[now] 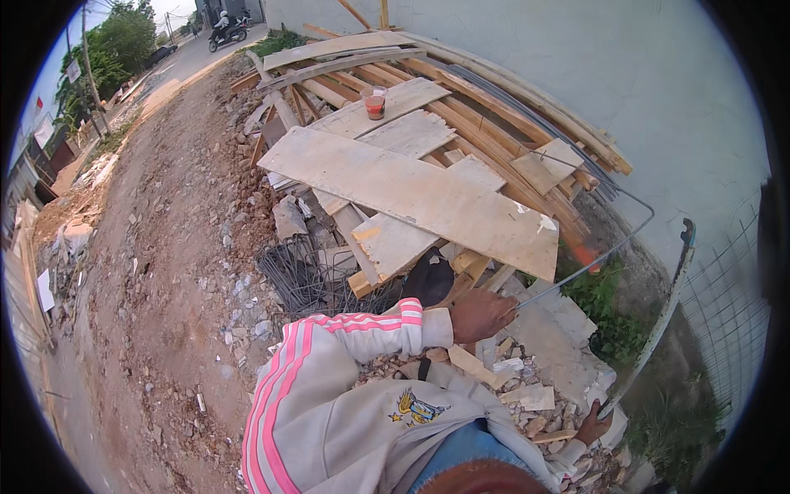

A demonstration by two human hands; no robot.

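Note:
My left hand is closed around the near end of a thin steel rod. From the fist the rod runs up to the right, bends sharply near the wall and turns back over the boards. Lower right, my right hand is closed around the bottom of a long, worn metal bar. That bar stands tilted, its hooked tip pointing up beside the wall. Just beyond my left hand lies a wide pale board on top of the timber pile. My right fingers are partly hidden.
Rubble lies around my feet. Left of the boards sits a tangle of bent wire. A plastic cup with red contents stands on a board. Wire mesh leans at the right, by the pale wall. A motorbike rider is far off.

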